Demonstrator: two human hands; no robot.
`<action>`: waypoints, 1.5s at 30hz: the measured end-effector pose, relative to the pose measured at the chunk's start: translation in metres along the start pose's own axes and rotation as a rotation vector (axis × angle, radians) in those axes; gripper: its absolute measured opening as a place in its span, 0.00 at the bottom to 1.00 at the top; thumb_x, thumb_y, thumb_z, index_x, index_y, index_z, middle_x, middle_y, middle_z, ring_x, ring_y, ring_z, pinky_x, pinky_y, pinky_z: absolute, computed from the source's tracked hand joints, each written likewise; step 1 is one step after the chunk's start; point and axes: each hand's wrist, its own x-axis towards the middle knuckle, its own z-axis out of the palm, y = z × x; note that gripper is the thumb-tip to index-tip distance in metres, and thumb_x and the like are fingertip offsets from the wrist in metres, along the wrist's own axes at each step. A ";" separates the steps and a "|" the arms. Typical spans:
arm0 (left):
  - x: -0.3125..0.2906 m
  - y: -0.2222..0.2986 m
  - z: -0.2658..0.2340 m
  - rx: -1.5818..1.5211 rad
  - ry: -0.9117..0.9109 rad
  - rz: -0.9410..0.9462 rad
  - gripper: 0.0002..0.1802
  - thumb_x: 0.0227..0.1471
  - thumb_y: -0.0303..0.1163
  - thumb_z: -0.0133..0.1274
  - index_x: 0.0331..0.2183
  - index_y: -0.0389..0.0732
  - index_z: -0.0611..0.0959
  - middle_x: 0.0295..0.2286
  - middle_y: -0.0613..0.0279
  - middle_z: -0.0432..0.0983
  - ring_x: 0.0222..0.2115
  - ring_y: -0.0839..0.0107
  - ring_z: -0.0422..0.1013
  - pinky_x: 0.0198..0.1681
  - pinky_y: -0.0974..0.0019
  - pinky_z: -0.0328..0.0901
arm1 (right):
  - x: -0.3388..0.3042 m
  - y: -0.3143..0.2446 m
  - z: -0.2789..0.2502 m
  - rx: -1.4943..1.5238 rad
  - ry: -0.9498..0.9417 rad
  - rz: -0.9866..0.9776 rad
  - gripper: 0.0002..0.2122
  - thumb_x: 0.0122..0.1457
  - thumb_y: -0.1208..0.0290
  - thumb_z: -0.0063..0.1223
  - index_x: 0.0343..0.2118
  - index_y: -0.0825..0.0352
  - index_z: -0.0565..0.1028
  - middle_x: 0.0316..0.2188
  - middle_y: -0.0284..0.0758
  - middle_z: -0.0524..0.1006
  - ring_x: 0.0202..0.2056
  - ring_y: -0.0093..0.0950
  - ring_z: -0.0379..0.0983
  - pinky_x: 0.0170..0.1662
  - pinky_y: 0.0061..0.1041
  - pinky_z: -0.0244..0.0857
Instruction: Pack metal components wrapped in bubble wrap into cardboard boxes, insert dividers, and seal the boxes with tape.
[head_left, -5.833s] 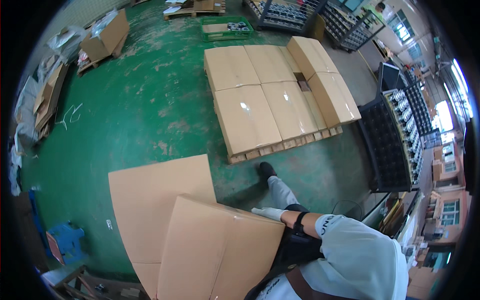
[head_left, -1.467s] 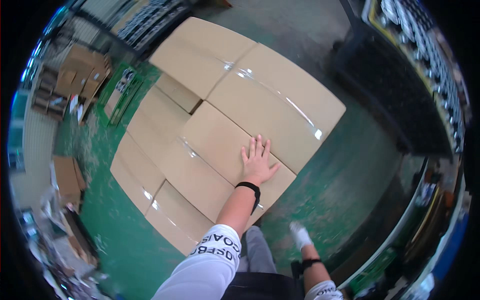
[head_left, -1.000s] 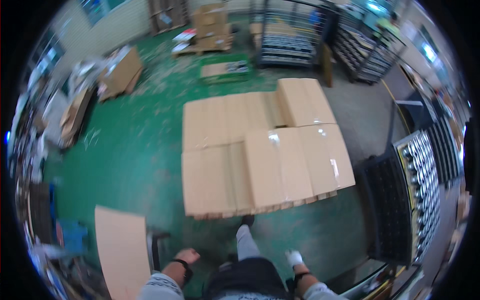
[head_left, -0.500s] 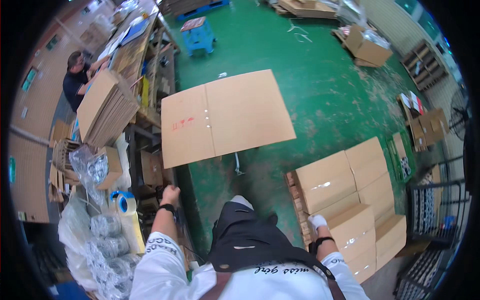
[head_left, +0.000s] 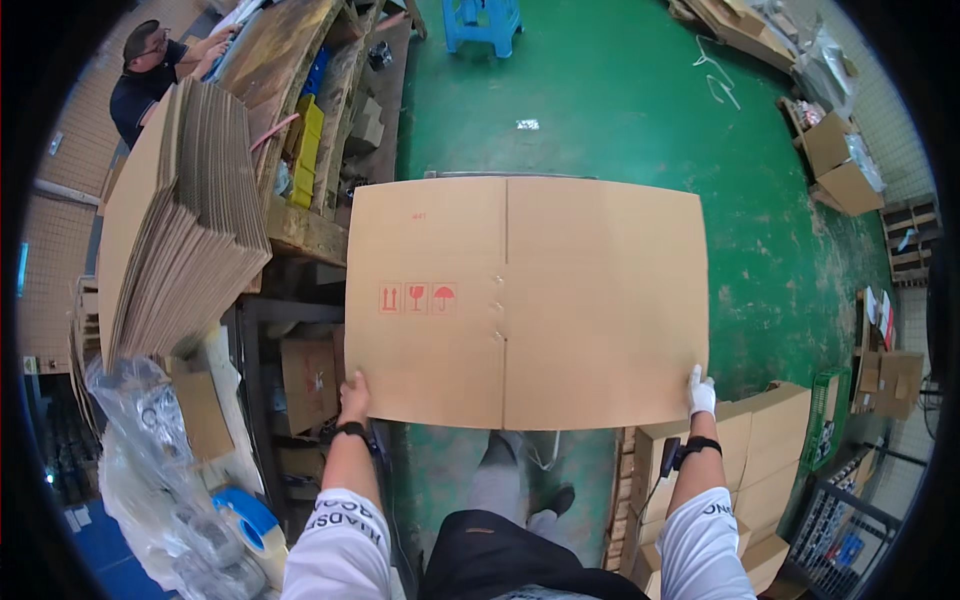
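Note:
A large flattened cardboard box point(head_left: 590, 300) lies level in front of me, with red handling marks on its left half and a seam across it. My left hand point(head_left: 355, 398), bare, grips its near left corner, the thumb on the edge. At the near right corner my right hand point(head_left: 702, 390), in a white glove, has its fingers closed on the edge. A thin grey metal edge point(head_left: 510, 175) shows just beyond the cardboard's far side; whatever lies beneath the sheet is hidden.
Closed cartons point(head_left: 765, 430) stand on a pallet by my right arm. To the left are a stack of flattened cardboard point(head_left: 190, 230), a tape roll point(head_left: 250, 520) and a wooden workbench point(head_left: 285, 50). A person point(head_left: 145, 75) works behind it. A blue stool point(head_left: 483, 22) stands ahead.
Both my hands have come forward and taken hold of the flattened box's near corners. The box appears nearer and squarer to me, as my view has shifted forward.

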 end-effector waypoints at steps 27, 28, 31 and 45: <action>-0.311 0.332 -0.188 -1.309 -0.399 0.417 0.51 0.45 0.59 0.60 0.60 0.51 0.52 0.61 0.56 0.49 0.61 0.53 0.49 0.52 0.29 0.51 | -0.167 -0.273 -0.414 -0.186 -0.437 -1.197 0.23 0.52 0.49 0.59 0.34 0.71 0.80 0.24 0.45 0.79 0.26 0.30 0.75 0.34 0.30 0.69; -0.307 0.327 -0.189 -1.273 -0.396 0.398 0.50 0.45 0.59 0.61 0.59 0.49 0.54 0.60 0.54 0.51 0.60 0.53 0.50 0.52 0.30 0.52 | -0.166 -0.284 -0.419 -0.187 -0.429 -1.199 0.23 0.52 0.49 0.59 0.34 0.71 0.80 0.24 0.45 0.79 0.26 0.30 0.75 0.34 0.30 0.69; -0.296 0.317 -0.191 -1.235 -0.371 0.396 0.47 0.43 0.60 0.62 0.56 0.44 0.61 0.58 0.51 0.55 0.59 0.53 0.54 0.50 0.32 0.55 | -0.160 -0.320 -0.426 -0.408 -0.531 -1.256 0.25 0.53 0.48 0.58 0.33 0.72 0.80 0.22 0.40 0.78 0.25 0.26 0.73 0.33 0.28 0.68; -0.422 0.337 -0.094 -0.691 -1.122 0.889 0.26 0.63 0.51 0.41 0.26 0.39 0.77 0.20 0.69 0.70 0.23 0.77 0.64 0.27 0.71 0.60 | -0.169 -0.333 -0.407 -0.335 -0.105 -1.128 0.23 0.50 0.49 0.59 0.32 0.70 0.80 0.26 0.50 0.77 0.30 0.47 0.74 0.38 0.36 0.69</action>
